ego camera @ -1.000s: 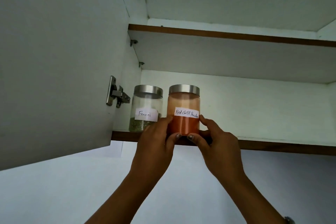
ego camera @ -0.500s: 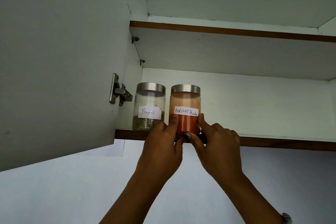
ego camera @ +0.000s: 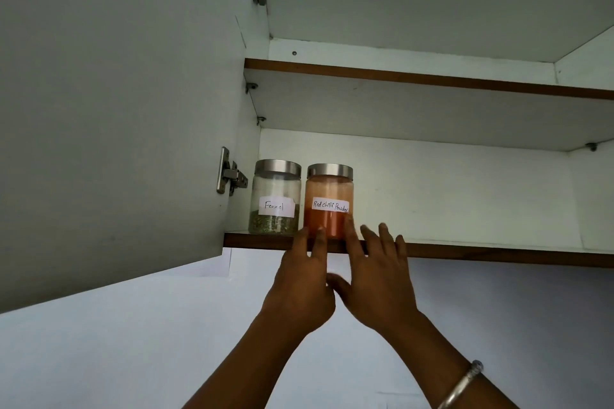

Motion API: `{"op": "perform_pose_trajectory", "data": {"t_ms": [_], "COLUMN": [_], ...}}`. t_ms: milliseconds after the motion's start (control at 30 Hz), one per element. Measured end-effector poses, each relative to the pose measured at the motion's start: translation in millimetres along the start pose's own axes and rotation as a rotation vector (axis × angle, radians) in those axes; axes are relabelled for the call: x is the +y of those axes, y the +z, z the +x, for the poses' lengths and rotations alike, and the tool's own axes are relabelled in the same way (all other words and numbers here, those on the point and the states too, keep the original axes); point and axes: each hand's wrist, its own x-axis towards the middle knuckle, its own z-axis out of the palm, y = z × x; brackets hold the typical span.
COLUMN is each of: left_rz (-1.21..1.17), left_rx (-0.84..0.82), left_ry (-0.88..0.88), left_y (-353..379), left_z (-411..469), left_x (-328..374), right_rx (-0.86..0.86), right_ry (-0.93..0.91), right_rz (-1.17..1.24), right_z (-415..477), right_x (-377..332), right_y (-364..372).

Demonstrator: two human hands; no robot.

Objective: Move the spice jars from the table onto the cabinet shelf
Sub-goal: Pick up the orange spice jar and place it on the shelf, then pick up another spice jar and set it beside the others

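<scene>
**A:** Where does the chilli jar (ego camera: 329, 199) stand?

**B:** Upright on the shelf (ego camera: 465, 251), close to its front edge. The steel lid is on and the label "Red chilli Powder" faces outward. Orange-red powder shows through the glass.

**A:** And the second one?

**B:** The fennel jar (ego camera: 275, 197) stands upright just left of the chilli jar, on the same board. Greenish seeds fill its bottom part. Whether the two jars touch cannot be told.

**A:** What about the person's hands?

**B:** The left hand (ego camera: 300, 285) reaches up from below the chilli jar. Its fingers (ego camera: 319, 239) are straight, with the tips over the jar's lower front. The right hand (ego camera: 375, 279) is below and to the right of the chilli jar, spread wide. Its index fingertip lies at the jar's lower right side, and the other fingers fan out to the right of the jar across the board's edge. Neither hand wraps round the glass; both are flat and loose.

**A:** Are they pressing on it?

**B:** That cannot be told. The tips overlap the glass, no more.

**A:** What else is there?

**B:** The door (ego camera: 116, 109) hangs open to the left of the chilli jar, with a hinge (ego camera: 229, 176) beyond the fennel jar. An upper shelf (ego camera: 432, 76) runs above the chilli jar. A bangle (ego camera: 460, 385) sits on the right wrist, well below it.
</scene>
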Motion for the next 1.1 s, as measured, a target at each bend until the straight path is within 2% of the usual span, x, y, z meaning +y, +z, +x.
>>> {"op": "perform_pose_trajectory", "data": {"t_ms": [133, 367, 533, 700, 800, 1033, 1100], "left_rz": [0.101, 0.026, -0.082, -0.177, -0.219, -0.318, -0.322], "left_rx": [-0.132, -0.297, -0.445, -0.74, -0.893, -1.051, -1.113], "left_ry": [0.004, 0.055, 0.151, 0.288, 0.305, 0.415, 0.38], "left_y": [-3.2, -1.5, 21.7, 59.4, 86.7, 148.3, 167.8], "left_z": [-24.0, -83.1, -154.2, -235.1, -287.1, -386.2, -402.6], "left_x": [2.3, 15.1, 41.0, 80.3, 110.5, 184.4, 209.3], "right_rx": [-0.157, -0.398, -0.57, -0.801, -0.942, -1.028, -1.05], "right_ry": [-0.005, 0.037, 0.138, 0.245, 0.276, 0.45, 0.478], "right_rz": [-0.057, -0.001, -0.016, -0.055, -0.053, 0.044, 0.044], "right_z": [-22.8, -92.7, -182.9, -299.2, -373.0, -491.1, -516.9], "right_x": [-7.5, -17.2, -9.1, 10.3, 27.2, 95.7, 124.3], "right_y": [-0.6, -30.2, -52.7, -70.1, -81.1, -88.1, -84.0]}}
